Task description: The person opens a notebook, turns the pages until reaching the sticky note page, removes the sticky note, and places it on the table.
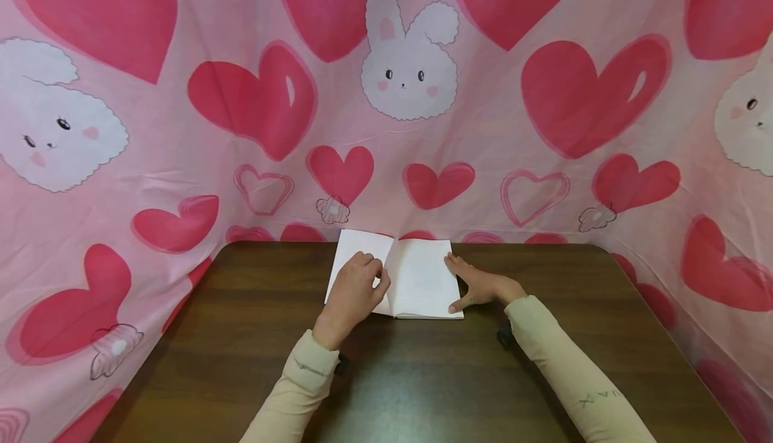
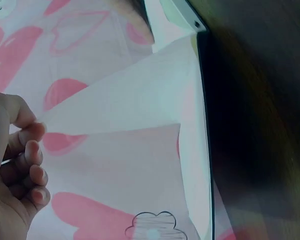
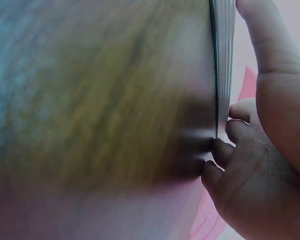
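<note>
Through the head camera I have a pink cloth point(image 1: 483, 154) filling the background, printed with red hearts point(image 1: 250, 104) and white rabbit faces point(image 1: 410, 80). Before it lies a brown wood-grain table point(image 1: 410, 389) with rounded far corners. Two cream sleeves reach in from the near side: the left sleeve point(image 1: 280, 399) and the right sleeve point(image 1: 574, 362), which has dark lettering near the elbow. The open book point(image 1: 425, 275) lies at the table's far edge, about midway across, its spine running away from me. Its right half lies flat; I can't read any print on it. In my left wrist view, one page point(image 2: 125, 100) stands away from the rest and narrows toward the fingertips. The left hand point(image 1: 356, 285), over the book's left half, pinches that page at its tip between thumb and forefinger, the other fingers curled in. The right hand point(image 1: 481, 285) is spread wide at the book's right edge, thumb on the near corner and fingers farther up; it rests against the book without closing round it. Smallest of all, a dark device point(image 1: 341, 364) shows by the left cuff and another small device point(image 1: 504, 335) by the right.
</note>
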